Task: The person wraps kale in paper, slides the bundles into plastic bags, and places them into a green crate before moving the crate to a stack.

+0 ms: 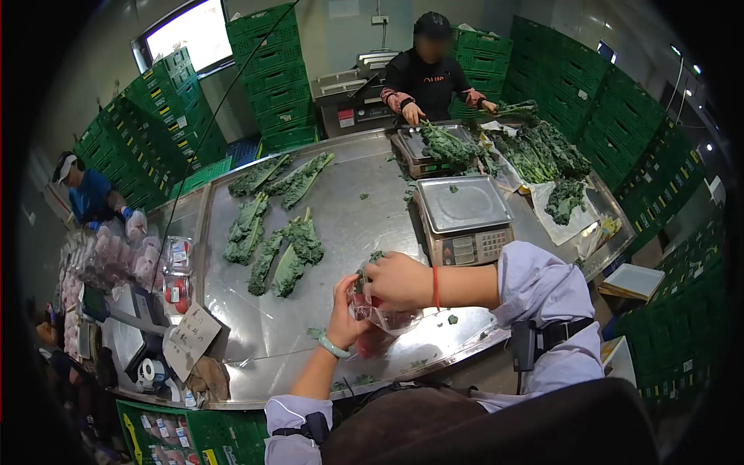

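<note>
My left hand, with a pale green bangle at the wrist, is closed around the side of a clear plastic bag. Over the bag's upper part, my right hand bends its fingers down and grips it; a red string circles that wrist. A bit of dark green kale shows beside the right fingers, and most of what lies inside the bag is hidden. Reddish colour shows through or below the plastic. To the left on the metal table lie several kale bunches, laid apart.
A digital scale with a steel pan stands ahead on the right. Behind it, a co-worker handles kale over another scale, beside a large kale pile. Green crates are stacked around. Packed produce and a cardboard sign are left.
</note>
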The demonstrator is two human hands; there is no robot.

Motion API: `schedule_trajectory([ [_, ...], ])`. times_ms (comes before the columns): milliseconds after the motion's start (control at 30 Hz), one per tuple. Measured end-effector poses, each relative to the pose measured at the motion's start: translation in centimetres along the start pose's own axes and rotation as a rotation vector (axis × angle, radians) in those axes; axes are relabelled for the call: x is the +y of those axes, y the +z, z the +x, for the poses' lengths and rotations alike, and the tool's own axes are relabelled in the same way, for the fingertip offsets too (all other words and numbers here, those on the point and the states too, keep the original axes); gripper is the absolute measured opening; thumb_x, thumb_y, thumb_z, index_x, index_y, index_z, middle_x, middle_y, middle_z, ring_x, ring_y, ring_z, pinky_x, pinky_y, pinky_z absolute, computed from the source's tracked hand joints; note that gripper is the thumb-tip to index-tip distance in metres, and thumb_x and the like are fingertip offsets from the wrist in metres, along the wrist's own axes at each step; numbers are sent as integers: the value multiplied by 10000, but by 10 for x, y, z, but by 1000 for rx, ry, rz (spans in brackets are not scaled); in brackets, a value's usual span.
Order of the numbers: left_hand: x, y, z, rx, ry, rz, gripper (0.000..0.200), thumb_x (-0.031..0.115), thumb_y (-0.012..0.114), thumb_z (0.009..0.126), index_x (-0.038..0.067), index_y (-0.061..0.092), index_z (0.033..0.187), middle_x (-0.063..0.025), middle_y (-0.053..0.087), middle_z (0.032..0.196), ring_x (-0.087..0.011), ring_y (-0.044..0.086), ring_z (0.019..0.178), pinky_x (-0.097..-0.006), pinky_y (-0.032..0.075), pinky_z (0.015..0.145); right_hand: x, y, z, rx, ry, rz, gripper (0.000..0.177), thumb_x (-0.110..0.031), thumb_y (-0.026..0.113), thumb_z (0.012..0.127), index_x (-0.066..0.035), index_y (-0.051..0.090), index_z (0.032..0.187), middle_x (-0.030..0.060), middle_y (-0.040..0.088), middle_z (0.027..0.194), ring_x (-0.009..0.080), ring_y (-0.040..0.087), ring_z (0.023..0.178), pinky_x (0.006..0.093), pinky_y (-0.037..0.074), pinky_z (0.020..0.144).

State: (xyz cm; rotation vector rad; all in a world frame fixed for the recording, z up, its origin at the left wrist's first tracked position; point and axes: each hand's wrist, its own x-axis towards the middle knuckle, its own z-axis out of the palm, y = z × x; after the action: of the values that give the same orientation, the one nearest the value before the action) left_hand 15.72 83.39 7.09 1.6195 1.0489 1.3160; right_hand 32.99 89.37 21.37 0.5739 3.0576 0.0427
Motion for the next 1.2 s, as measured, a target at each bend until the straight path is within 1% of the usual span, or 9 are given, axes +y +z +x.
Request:
schedule_trajectory([
  [333,8,4,-3,28,136,-23,1207,250,909,571,51,135,1476,-190,240,1491,-334,272,1389,-408,255,1141,-2,-59,-2,184,-51,304,288,-95,656,685,-98,683,972,80,636,915,304,605,860,428,426,831],
  [567,39,-8,0,209,-79,-23,318,125,718,825,43,608,1112,-93,658,1058,-209,621,1008,-310,497,879,76,-214,-110,1987,434,31,433,-309,751,812,-33,550,1079,84,613,885,170,550,705,316,490,625],
  [700,71,-63,10,528,36,-314,96,135,577,957,64,633,987,-92,696,1049,-142,624,981,-272,493,840,147,-47,-87,1200,368,-205,239,-25,455,913,-38,645,1057,133,649,1101,222,616,996,331,490,857],
  [733,88,-75,14,594,63,-302,90,138,566,963,65,609,995,-106,693,1058,-151,625,988,-277,484,865,93,-56,-39,865,122,156,241,-31,517,873,-58,644,1076,109,664,1046,231,619,956,344,483,818],
  [800,114,-77,16,658,80,-294,87,141,556,969,66,585,1003,-120,690,1067,-160,626,995,-282,475,889,75,109,-1,612,437,726,130,-129,578,854,-74,684,905,132,678,926,279,620,855,378,494,765],
  [900,121,-59,0,515,107,-120,73,143,519,983,96,553,1028,-116,689,1079,-223,638,1026,-342,457,941,19,298,-15,19,222,312,239,-278,614,830,-105,709,963,110,674,994,273,639,916,394,501,803],
  [967,99,-34,-42,424,177,171,72,154,535,968,101,559,1010,-104,681,1107,-262,620,1075,-401,404,997,-16,342,-55,230,180,873,288,-310,623,847,-107,691,1040,116,665,1064,276,642,946,378,495,831],
  [1067,70,10,-133,155,18,620,85,175,595,899,121,584,964,-84,599,1277,-335,469,1285,-540,187,1118,-36,313,-87,-287,661,1896,422,-385,595,924,-40,619,1166,50,652,1127,221,611,981,348,471,866],
  [1200,-5,66,-309,220,-639,856,284,156,639,840,183,630,1123,-105,312,1520,-339,262,1407,-556,162,1115,-94,335,-117,-285,424,1617,672,-333,667,887,-49,382,1425,177,496,1344,238,516,1188,344,384,1024],
])
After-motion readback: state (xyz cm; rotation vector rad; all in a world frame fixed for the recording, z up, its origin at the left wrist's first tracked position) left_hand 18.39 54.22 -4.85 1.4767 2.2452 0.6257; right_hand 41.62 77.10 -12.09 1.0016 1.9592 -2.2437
